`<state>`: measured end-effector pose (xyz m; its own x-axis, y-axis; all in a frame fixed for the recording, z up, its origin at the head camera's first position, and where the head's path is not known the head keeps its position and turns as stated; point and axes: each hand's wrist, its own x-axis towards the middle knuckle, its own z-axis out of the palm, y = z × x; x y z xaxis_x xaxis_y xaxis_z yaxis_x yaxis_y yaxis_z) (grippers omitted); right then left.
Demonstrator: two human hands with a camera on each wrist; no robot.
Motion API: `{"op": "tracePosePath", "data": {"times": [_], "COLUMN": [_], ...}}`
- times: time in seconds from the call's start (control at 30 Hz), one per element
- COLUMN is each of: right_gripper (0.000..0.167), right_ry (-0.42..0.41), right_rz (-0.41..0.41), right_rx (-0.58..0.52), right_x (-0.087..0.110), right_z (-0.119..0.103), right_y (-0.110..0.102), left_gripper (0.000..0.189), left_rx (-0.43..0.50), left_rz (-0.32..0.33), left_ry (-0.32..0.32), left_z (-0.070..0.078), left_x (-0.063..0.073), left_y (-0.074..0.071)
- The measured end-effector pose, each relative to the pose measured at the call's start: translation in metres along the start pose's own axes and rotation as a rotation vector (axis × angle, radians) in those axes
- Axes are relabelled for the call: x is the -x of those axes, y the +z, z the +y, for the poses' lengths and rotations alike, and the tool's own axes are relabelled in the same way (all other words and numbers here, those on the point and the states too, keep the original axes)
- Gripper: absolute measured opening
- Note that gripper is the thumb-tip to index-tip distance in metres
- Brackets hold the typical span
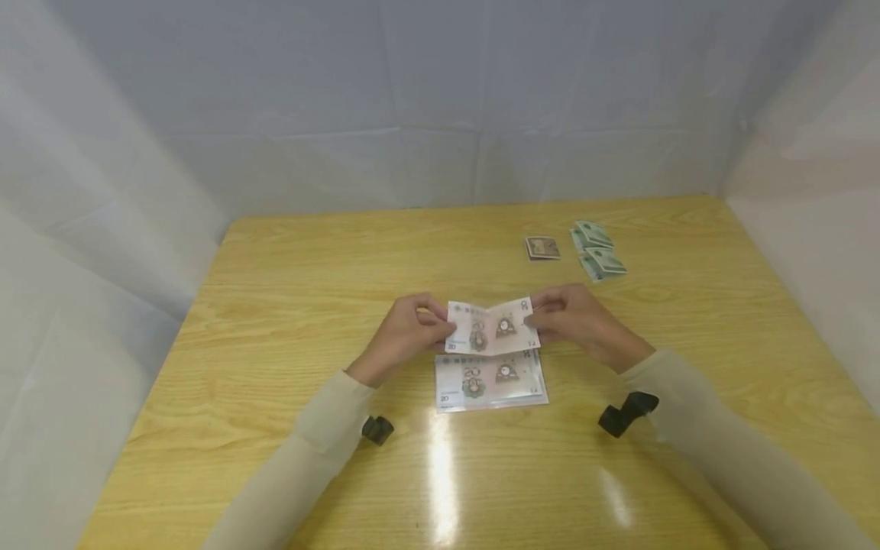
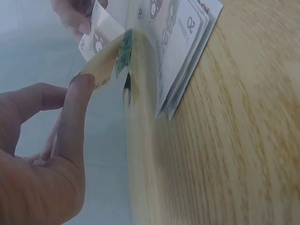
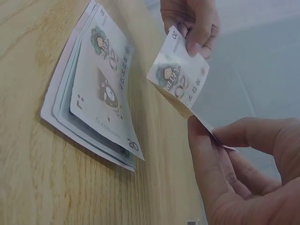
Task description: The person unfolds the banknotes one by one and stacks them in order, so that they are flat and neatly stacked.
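Note:
Both hands hold one creased 20 banknote (image 1: 490, 327) by its short ends, raised over the table. My left hand (image 1: 407, 336) pinches the left end between thumb and fingers; my right hand (image 1: 576, 322) pinches the right end the same way. The note bends along a fold line near its middle. Just below it on the table lies a stack of banknotes (image 1: 490, 382), a 20 note on top. In the right wrist view the stacked notes (image 3: 101, 89) fan slightly apart at their edges, and the held banknote (image 3: 178, 70) shows its printed face.
Farther back on the wooden table (image 1: 309, 305) lies a folded brownish note (image 1: 542, 248). Right of it are folded green notes (image 1: 600, 252), partly overlapping. A pale curtain (image 1: 440, 107) hangs behind the table's far edge.

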<state>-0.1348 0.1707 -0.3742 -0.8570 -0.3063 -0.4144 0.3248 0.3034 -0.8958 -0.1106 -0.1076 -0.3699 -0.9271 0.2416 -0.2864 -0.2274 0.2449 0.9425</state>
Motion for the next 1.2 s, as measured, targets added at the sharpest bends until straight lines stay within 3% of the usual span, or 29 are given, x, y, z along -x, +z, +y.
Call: {"op": "tracePosePath", "data": {"times": [0.3,0.6,0.8,1.2], "right_gripper": [0.048,0.041,0.029,0.020], "right_ry": [0.020,0.019,0.004,-0.065], "right_rz": [-0.011,-0.027,-0.070,-0.149], "right_rx": [0.025,0.062,0.079,0.173], "right_x": [0.003,0.007,0.008,0.013], "right_z": [0.006,0.012,0.017,0.024], "right_y": [-0.004,-0.006,-0.007,-0.004], "left_gripper": [0.021,0.018,0.017,0.016], "left_rx": [0.000,-0.001,-0.029,-0.155], "left_rz": [-0.047,-0.090,-0.098,-0.171], "left_ry": [-0.026,-0.080,-0.125,-0.137], "left_z": [-0.007,-0.012,-0.013,-0.022], "left_x": [0.005,0.008,0.010,0.012], "left_y": [-0.009,-0.013,-0.013,-0.014]}}
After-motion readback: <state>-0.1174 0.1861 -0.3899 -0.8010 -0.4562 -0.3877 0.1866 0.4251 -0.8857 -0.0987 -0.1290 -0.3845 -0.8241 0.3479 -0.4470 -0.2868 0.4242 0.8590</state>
